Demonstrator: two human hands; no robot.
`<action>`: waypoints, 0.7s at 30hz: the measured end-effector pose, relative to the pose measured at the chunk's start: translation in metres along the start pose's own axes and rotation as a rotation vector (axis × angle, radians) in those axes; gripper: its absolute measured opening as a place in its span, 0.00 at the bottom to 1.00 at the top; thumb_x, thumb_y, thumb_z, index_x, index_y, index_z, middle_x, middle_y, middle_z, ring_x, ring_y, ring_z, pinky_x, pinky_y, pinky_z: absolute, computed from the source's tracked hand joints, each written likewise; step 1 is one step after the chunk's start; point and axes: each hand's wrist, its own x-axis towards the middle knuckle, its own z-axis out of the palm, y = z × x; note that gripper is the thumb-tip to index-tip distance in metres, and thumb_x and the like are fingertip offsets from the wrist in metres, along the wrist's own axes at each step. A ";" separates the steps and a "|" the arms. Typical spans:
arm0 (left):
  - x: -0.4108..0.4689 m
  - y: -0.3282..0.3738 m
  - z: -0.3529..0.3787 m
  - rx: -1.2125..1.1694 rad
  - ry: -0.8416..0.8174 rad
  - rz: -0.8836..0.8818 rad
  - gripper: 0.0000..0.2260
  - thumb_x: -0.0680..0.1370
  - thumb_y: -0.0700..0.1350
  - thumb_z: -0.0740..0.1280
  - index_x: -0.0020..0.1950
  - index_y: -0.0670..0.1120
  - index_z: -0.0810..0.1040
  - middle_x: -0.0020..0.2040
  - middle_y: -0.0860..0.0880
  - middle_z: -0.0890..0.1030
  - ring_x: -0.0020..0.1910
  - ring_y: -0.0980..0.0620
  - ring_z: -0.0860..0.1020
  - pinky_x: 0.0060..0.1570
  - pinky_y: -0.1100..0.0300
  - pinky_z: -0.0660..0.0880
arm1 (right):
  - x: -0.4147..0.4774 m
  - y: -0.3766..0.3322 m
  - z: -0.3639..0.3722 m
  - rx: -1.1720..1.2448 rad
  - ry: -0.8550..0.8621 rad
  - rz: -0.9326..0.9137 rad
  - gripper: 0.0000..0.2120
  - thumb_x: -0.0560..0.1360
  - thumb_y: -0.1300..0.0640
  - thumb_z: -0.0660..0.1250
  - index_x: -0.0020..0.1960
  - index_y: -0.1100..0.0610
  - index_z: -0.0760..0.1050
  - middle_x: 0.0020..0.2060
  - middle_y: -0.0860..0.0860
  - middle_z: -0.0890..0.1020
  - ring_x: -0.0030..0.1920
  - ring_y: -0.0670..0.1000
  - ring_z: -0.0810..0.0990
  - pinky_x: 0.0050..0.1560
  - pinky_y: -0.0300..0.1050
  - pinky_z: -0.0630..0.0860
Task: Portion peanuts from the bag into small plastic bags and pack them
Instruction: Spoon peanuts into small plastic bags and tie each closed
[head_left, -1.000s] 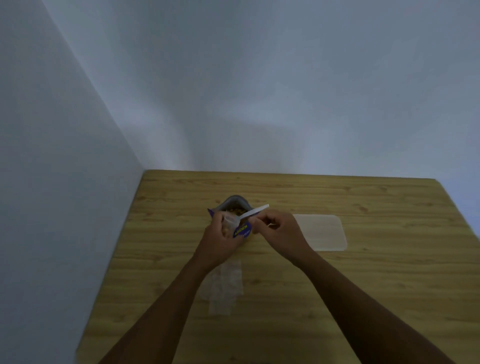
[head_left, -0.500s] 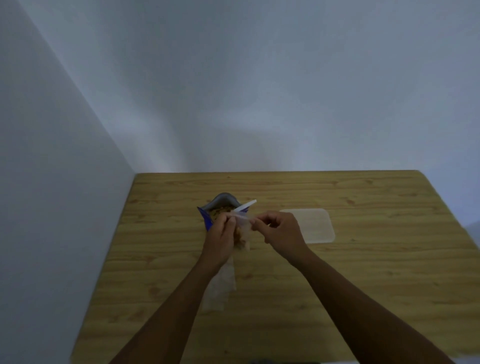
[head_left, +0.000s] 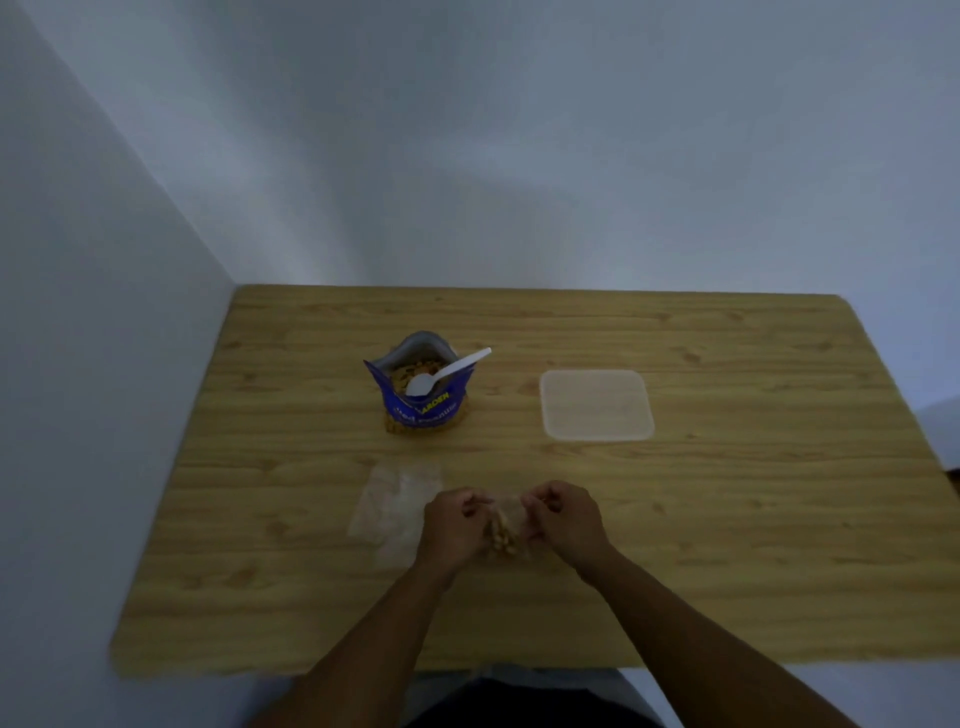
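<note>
While both hands work near the front middle of the light wooden table, the left hand & right hand sit close together. Fingers are curled, each hand pinching 1 side of the top of a small clear plastic bag w/ a clump of tan peanuts in it. The bag hangs btwn the 2 hands, low over the table; can't tell if its bottom touches the wood.

Just left of the left hand, a pile of empty clear bags lies flat, its right edge hidden by that hand. Farther back, well apart from the hands, a blue foil peanut bag stands upright, mouth open, nuts visible inside. 1 white plastic spoon rests in that mouth, bowl on the nuts, handle out over the rim to the right. Right of it, apart, a translucent square plastic lid (or shallow tub, can't tell) lies flat.
</note>
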 end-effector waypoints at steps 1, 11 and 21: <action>0.001 -0.004 0.004 0.047 0.008 -0.004 0.06 0.76 0.40 0.70 0.50 0.45 0.86 0.47 0.50 0.86 0.43 0.57 0.82 0.42 0.68 0.79 | 0.000 0.005 0.002 -0.022 -0.005 0.007 0.05 0.76 0.61 0.71 0.41 0.56 0.81 0.32 0.52 0.85 0.31 0.50 0.85 0.37 0.53 0.85; 0.001 -0.015 0.002 0.180 0.113 0.034 0.08 0.74 0.43 0.69 0.52 0.46 0.83 0.48 0.48 0.84 0.45 0.53 0.80 0.44 0.60 0.78 | 0.007 0.020 0.009 -0.250 0.086 -0.054 0.09 0.70 0.60 0.74 0.49 0.54 0.81 0.34 0.45 0.81 0.35 0.44 0.80 0.42 0.34 0.75; 0.020 -0.047 -0.073 0.120 0.322 -0.063 0.09 0.71 0.39 0.70 0.50 0.45 0.82 0.45 0.46 0.81 0.45 0.45 0.80 0.48 0.52 0.79 | 0.018 -0.036 0.072 -0.458 -0.131 -0.159 0.09 0.73 0.51 0.67 0.51 0.50 0.82 0.46 0.50 0.85 0.50 0.52 0.83 0.51 0.48 0.79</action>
